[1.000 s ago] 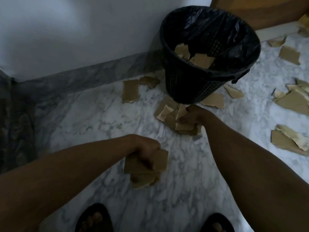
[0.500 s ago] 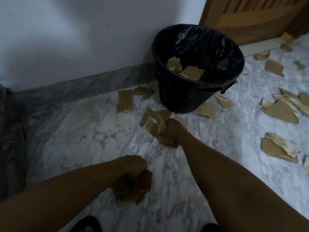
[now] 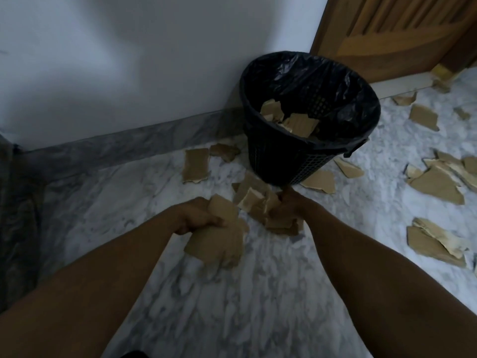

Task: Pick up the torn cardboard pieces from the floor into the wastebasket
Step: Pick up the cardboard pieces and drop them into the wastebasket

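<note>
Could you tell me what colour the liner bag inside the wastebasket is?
Black and glossy; the liner bag folds over the rim of the black mesh wastebasket, seen in the head view.

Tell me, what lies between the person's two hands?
In the head view, only torn cardboard: the left hand grips one stack, the right hand another bunch, with a sliver of marble floor showing between them.

left arm: bare, stretched forward from lower left | left hand (image 3: 198,215): fingers curled round cardboard stack (image 3: 219,244) | right arm: bare, stretched forward | right hand (image 3: 289,205): fisted, gripping cardboard bunch (image 3: 280,224), near left hand, slightly ahead, apart
</note>
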`<move>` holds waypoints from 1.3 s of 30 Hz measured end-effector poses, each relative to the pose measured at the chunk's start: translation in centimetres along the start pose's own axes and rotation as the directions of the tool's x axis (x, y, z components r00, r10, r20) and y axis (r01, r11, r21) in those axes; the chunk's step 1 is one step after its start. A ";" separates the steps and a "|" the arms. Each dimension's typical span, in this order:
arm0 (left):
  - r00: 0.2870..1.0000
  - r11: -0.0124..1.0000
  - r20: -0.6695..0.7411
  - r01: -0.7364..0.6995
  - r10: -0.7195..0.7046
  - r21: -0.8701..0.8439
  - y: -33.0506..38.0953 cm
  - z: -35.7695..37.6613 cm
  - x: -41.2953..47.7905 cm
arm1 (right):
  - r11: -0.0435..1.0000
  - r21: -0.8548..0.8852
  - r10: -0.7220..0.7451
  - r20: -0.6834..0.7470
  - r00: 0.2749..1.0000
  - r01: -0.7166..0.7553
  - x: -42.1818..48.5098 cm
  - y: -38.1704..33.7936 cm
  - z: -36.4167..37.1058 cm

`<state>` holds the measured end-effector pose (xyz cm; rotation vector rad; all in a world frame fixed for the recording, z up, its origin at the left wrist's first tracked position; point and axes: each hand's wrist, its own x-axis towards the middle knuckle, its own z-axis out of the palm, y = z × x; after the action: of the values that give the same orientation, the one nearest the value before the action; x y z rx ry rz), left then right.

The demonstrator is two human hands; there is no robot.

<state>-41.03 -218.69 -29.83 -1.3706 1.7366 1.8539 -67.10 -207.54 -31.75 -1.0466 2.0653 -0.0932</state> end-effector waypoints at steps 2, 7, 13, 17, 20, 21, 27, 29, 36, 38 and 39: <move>0.998 0.976 -0.050 -0.050 0.040 -0.212 1.1 -0.1 0.2 | 0.999 -0.045 -0.019 0.067 0.998 0.022 0.0 0.0 0.5; 0.954 0.912 -0.286 -0.191 0.087 -0.362 2.9 -0.4 1.5 | 0.955 -0.210 -0.197 0.085 0.977 0.211 0.6 -3.0 3.6; 0.948 0.884 -0.317 -0.141 -0.009 -0.446 2.5 -1.7 1.4 | 0.932 -0.303 -0.162 0.149 0.975 0.201 0.7 -3.8 4.9; 0.953 0.854 -0.292 -0.088 -0.077 -0.512 2.1 -2.4 1.7 | 0.960 -0.259 -0.015 0.329 0.944 0.106 -0.8 -2.7 0.4; 0.969 0.903 -0.242 -0.060 -0.050 -0.426 2.6 -1.7 2.2 | 0.982 -0.187 0.069 0.346 0.936 -0.003 -1.4 -1.6 -2.2; 0.973 0.929 -0.229 -0.059 -0.028 -0.366 2.9 -1.4 2.5 | 0.974 -0.225 0.101 0.355 0.929 -0.020 -1.4 -1.5 -2.8; 0.983 0.857 -0.150 -0.012 0.104 0.516 3.4 1.6 5.1 | 0.961 -0.266 0.112 0.142 0.983 -0.071 -0.8 -0.3 -3.5; 0.976 0.739 -0.183 0.037 0.118 0.672 2.5 2.7 6.1 | 0.981 -0.182 0.086 0.084 0.993 -0.069 -0.8 -0.1 -2.8; 0.958 0.843 -0.265 0.049 0.112 0.535 1.2 2.1 6.7 | 1.000 -0.001 0.014 0.046 0.999 -0.014 -0.3 -0.2 -1.9; 0.946 0.938 -0.299 -0.014 0.124 0.346 0.8 1.3 6.6 | 0.999 0.046 0.013 0.070 0.997 -0.016 -0.3 -0.7 -2.3; 0.942 0.978 -0.316 -0.046 0.110 0.203 0.6 0.6 6.3 | 0.996 0.088 0.016 0.095 0.995 -0.024 -0.4 -0.9 -2.4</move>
<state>-45.06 -220.82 -34.33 -1.6206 2.0958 1.5090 -68.06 -208.48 -29.56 -0.9580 1.9682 -0.1228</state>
